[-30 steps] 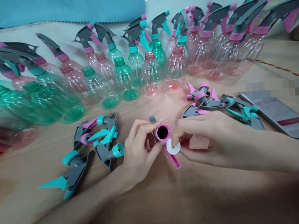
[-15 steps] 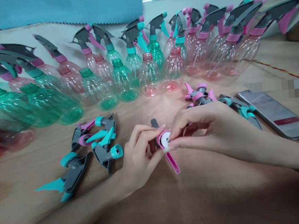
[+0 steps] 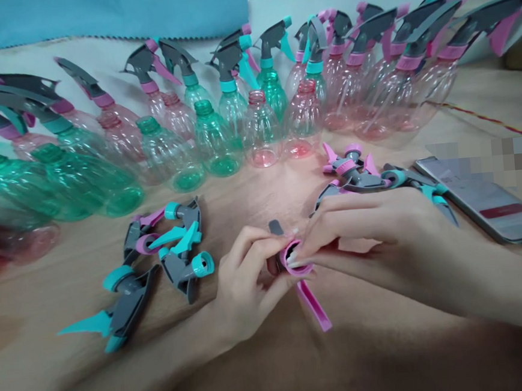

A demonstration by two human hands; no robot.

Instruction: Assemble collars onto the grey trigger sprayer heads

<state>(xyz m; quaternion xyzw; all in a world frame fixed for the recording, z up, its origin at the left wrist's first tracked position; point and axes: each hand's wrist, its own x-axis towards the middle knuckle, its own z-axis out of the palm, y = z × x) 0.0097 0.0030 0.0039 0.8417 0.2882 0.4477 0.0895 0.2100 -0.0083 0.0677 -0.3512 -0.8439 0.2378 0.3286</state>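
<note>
My left hand (image 3: 245, 281) is closed around a grey and pink spray trigger head (image 3: 315, 307), its pink collar turned up towards me. The pink trigger sticks out below the fingers and the grey tail above them. My right hand (image 3: 376, 228) has its fingers pressed together at the collar, the tips reaching into its dark opening. A small whitish patch shows at those fingertips; whether it is a disc or a nail, I cannot tell. To the left lie several loose spray heads (image 3: 131, 296) in teal, pink and grey.
More spray heads (image 3: 349, 167) lie behind my right hand, beside a phone (image 3: 482, 199). Across the back stand several green and pink clear bottles, some open-necked like the green bottle (image 3: 218, 141), others topped with spray heads. A twisted red-yellow cord (image 3: 476, 115) lies at the right.
The white disc pinched at the collar is no longer plainly seen; my right fingertips now reach into the collar. Both hands and the spray head have shifted slightly right and towards me.
</note>
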